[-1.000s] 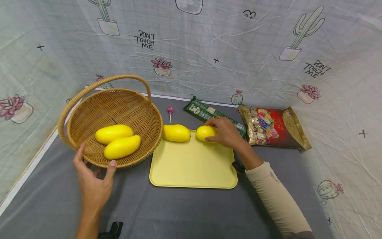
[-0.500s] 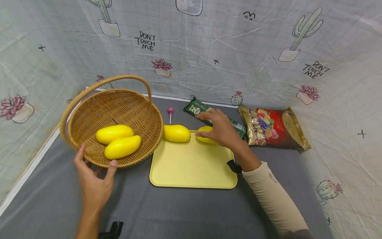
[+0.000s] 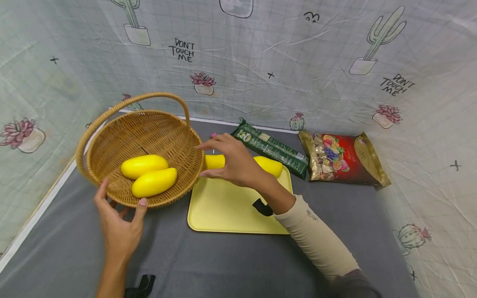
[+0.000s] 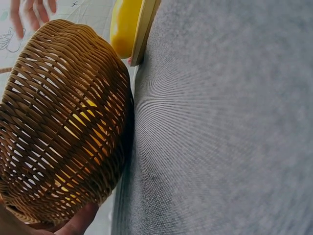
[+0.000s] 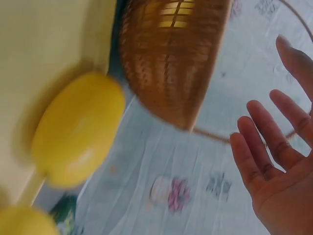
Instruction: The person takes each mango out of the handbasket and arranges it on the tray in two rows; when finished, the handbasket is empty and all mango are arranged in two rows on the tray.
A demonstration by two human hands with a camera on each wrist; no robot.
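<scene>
My left hand (image 3: 121, 231) grips the near rim of a handled wicker basket (image 3: 167, 132), thumb over the edge, the other fingers partly hidden beneath. Inside the basket lie two yellow mangoes (image 3: 154, 183), side by side. My right hand (image 3: 238, 163) hovers over a pale yellow tray (image 3: 223, 211), fingers spread and holding nothing, its fingertips near the basket's right rim. Behind that hand one mango (image 3: 215, 162) at the tray's far edge is partly covered; another mango (image 3: 270, 166) lies to its right. The right wrist view shows the open palm (image 5: 283, 196) apart from the nearest mango (image 5: 80, 129).
A green packet (image 3: 275, 149) lies behind the tray, with a red and gold candy bag (image 3: 346, 159) to its right. A pink lollipop (image 3: 213, 135) is mostly hidden behind my right hand. Printed cloth walls (image 3: 238, 70) enclose the grey tabletop (image 3: 208, 265).
My right hand has let go of the right mango on the tray, lifted, and moved left towards the basket. My left hand and the basket have stayed in place.
</scene>
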